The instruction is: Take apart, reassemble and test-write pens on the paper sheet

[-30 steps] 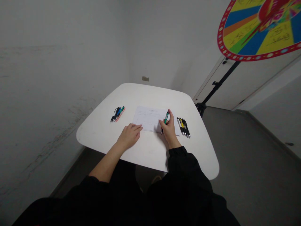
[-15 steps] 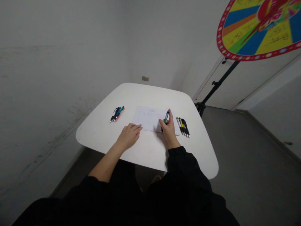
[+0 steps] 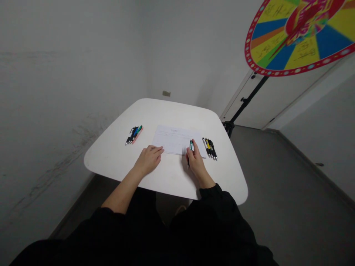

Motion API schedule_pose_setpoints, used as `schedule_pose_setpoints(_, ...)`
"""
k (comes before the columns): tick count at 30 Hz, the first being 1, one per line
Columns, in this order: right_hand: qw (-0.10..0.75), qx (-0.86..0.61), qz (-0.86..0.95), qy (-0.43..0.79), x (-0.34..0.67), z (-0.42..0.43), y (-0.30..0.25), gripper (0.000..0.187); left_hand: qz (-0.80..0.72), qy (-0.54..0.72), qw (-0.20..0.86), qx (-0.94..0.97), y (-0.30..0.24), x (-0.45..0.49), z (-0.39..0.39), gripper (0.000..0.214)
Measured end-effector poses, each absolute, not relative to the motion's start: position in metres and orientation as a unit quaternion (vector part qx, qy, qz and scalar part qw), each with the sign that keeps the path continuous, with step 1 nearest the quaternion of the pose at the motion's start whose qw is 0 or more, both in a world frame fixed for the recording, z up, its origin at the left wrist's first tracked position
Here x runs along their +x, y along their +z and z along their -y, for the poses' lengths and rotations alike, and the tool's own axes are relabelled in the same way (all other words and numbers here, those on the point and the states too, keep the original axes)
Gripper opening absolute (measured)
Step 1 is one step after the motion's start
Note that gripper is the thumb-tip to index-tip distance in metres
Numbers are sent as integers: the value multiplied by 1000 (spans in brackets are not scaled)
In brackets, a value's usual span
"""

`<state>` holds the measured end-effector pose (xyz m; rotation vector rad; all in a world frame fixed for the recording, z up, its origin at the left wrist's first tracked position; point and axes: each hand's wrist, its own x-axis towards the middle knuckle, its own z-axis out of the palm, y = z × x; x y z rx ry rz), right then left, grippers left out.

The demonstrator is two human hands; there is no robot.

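Observation:
My right hand [image 3: 195, 159] holds a green and black pen [image 3: 191, 144] over the lower right part of the paper [image 3: 174, 140], its silver tip pointing down toward me. Faint writing and lines show on the white sheet. Resting flat at the paper's lower left corner is my left hand [image 3: 149, 159], fingers stretched out and nothing in them. Left of the paper lies a group of pens [image 3: 133, 135] in black, blue, green and pink. Another group of pens [image 3: 210, 148], white, yellow and black, lies just right of my right hand.
The white table [image 3: 166, 111] has rounded corners and stands near a scuffed grey wall [image 3: 63, 111]. A colourful prize wheel [image 3: 299, 40] on a black stand [image 3: 246, 103] rises beyond its right side, before a white door [image 3: 257, 107].
My right hand has drawn back slightly toward me with the pen, which now tilts differently. My left hand stays on the paper's corner. The whole view has shifted a little.

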<state>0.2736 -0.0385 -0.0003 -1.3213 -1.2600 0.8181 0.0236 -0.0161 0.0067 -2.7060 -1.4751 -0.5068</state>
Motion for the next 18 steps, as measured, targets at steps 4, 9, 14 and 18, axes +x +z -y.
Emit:
schedule_pose_setpoints(4,528,-591,518,323,291,52,4,69,472,-165,4,-866,5,23,15,40)
schedule_pose_setpoints(9,527,-620,497,301,332,53,11,70,471,-171,2,-865,3,22,15,41)
schedule_pose_setpoints(14,556,-642,459,259,380,41,17,67,471,-177,7,-864,4,21,16,41)
schedule_pose_setpoints(18,540,-689,432,216,410,30,25,57,473,-178,4,-863,6,21,17,42)
